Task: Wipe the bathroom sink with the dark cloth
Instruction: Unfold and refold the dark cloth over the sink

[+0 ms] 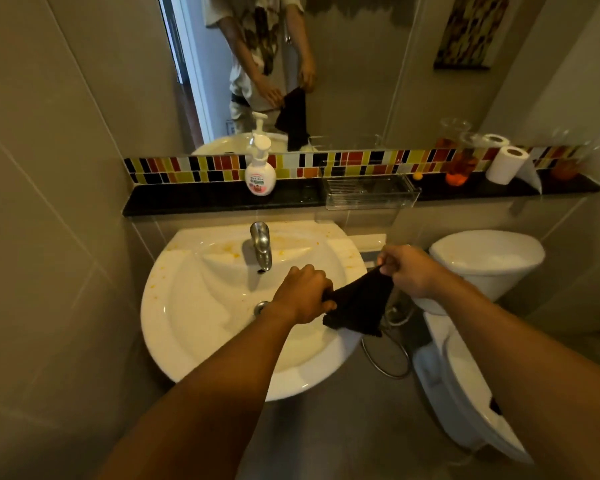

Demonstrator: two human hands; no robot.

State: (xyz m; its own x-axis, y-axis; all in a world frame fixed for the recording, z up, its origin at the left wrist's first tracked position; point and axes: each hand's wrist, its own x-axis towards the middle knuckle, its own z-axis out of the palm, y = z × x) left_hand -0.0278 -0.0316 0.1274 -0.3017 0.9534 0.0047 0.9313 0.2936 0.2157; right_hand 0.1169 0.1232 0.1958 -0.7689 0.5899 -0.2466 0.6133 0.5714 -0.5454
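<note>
So the sink [201, 327] is the anchor here, a white round basin sitting against grey wall tiles, and it's grubby: yellow-orange specks and smears on its left rim and across the back deck around the faucet [261, 244]. The chrome faucet stands at the back centre of the sink, spout pointing down into the bowl, with the drain [260, 307] just in front of it, partly hidden by a wrist.

Behind the sink runs a black ledge [201, 201] under a strip of coloured mosaic tile, and a white pump soap bottle [260, 168] stands on it right behind the faucet.

Over the right half of the sink, the left hand [303, 294] is fisted tight on one end of the dark cloth [357, 303]. The cloth is stretched up to the right and hangs over the sink's right rim, not touching the bowl as far as I can tell. The right hand [409, 270] is past the sink's right edge, pinching the cloth's other end. Hands are apart, both clamped on the cloth.

Further right of the sink: a clear plastic tray [371, 192] on the ledge, then a white toilet [485, 258], and a toilet paper roll [506, 164] on the ledge above it.
</note>
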